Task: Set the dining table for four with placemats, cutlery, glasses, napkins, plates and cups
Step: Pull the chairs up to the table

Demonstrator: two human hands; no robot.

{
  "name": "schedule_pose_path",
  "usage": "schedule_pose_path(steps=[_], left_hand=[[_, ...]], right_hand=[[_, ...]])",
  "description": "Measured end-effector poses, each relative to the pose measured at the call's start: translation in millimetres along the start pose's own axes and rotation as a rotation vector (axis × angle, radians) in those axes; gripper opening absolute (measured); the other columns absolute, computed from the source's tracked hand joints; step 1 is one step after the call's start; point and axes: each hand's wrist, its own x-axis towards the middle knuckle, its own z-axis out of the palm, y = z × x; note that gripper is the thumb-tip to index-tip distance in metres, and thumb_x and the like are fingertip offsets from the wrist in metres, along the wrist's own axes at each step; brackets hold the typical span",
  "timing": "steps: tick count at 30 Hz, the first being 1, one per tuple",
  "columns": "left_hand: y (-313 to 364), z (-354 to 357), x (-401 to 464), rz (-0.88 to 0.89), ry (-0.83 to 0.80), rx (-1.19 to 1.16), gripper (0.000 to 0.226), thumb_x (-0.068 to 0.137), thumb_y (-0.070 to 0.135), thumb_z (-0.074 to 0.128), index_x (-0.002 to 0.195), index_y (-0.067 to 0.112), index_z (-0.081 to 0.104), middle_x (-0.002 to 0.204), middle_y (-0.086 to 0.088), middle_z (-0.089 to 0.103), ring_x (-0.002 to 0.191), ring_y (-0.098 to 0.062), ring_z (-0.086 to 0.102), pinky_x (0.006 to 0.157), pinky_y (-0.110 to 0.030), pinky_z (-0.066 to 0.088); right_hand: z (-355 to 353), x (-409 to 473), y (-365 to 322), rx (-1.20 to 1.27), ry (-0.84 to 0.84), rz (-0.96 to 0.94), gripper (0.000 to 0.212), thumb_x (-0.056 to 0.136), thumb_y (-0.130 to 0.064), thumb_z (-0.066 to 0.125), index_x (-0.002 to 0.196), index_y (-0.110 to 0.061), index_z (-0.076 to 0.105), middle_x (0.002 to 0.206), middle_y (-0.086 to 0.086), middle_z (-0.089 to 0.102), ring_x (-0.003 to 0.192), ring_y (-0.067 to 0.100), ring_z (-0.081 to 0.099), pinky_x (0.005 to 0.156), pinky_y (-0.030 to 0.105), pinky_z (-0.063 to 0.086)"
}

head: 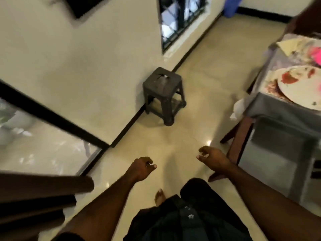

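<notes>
Cream floor tiles (199, 87) fill the space beyond both hands, bounded by a pale wall (86, 66) with a dark skirting line. Ahead of the hands, well apart from them, a dark plastic stool (164, 94) is seen against the wall. The left hand (141, 168) is held over the floor with fingers loosely curled, nothing in it. The right hand (214, 158) is likewise loosely curled and holds nothing. To the right of the right hand the table (284, 108) is seen under a grey cloth, with a plate (302, 87) on it, farther right and ahead. A brown chair (238, 136) stands between the right hand and the table.
</notes>
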Motion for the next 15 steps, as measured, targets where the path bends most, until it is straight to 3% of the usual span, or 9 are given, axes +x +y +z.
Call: schedule_pose_path(steps=[2, 5, 10, 12, 15], left_hand=[[40, -18, 35, 0.083, -0.050, 0.075, 0.041, 0.093, 0.056, 0.072, 0.117, 0.023, 0.073, 0.112, 0.001, 0.074, 0.099, -0.015, 0.067, 0.087, -0.027, 0.053], [116, -30, 95, 0.222, -0.145, 0.219, 0.044, 0.093, 0.057, 0.070, 0.121, 0.024, 0.072, 0.113, 0.001, 0.074, 0.101, -0.018, 0.069, 0.089, -0.030, 0.055], [223, -14, 169, 0.373, -0.277, 0.445, 0.046, 0.092, 0.060, 0.068, 0.123, 0.027, 0.071, 0.114, 0.003, 0.073, 0.100, -0.016, 0.068, 0.090, -0.033, 0.056], [258, -7, 188, 0.424, -0.319, 0.520, 0.046, 0.093, 0.060, 0.067, 0.125, 0.027, 0.070, 0.112, 0.005, 0.073, 0.099, -0.014, 0.068, 0.088, -0.032, 0.056], [325, 17, 210, 0.536, -0.403, 0.633, 0.045, 0.093, 0.059, 0.067, 0.125, 0.027, 0.070, 0.113, 0.005, 0.072, 0.100, -0.014, 0.069, 0.091, -0.036, 0.058]], right_hand=[[-12, 0, 9, 0.134, 0.074, 0.073, 0.077, 0.083, -0.081, 0.056, 0.132, -0.023, 0.066, 0.120, -0.001, 0.070, 0.103, 0.016, 0.067, 0.091, 0.035, 0.056], [-34, 10, 42, 0.364, 0.132, 0.257, 0.051, 0.094, -0.055, 0.069, 0.134, -0.025, 0.063, 0.125, -0.001, 0.066, 0.105, 0.021, 0.068, 0.090, 0.044, 0.061], [-47, 21, 98, 0.837, 0.333, 0.484, 0.043, 0.081, -0.068, 0.073, 0.113, -0.041, 0.065, 0.110, -0.005, 0.066, 0.080, 0.038, 0.074, 0.051, 0.055, 0.061], [-51, 20, 109, 0.835, 0.421, 0.515, 0.037, 0.083, -0.069, 0.068, 0.101, -0.036, 0.066, 0.094, -0.001, 0.070, 0.070, 0.031, 0.074, 0.053, 0.053, 0.062], [-68, 11, 136, 0.777, 0.459, 0.569, 0.039, 0.085, -0.066, 0.064, 0.095, -0.028, 0.064, 0.089, -0.003, 0.071, 0.079, 0.020, 0.072, 0.076, 0.048, 0.064]])
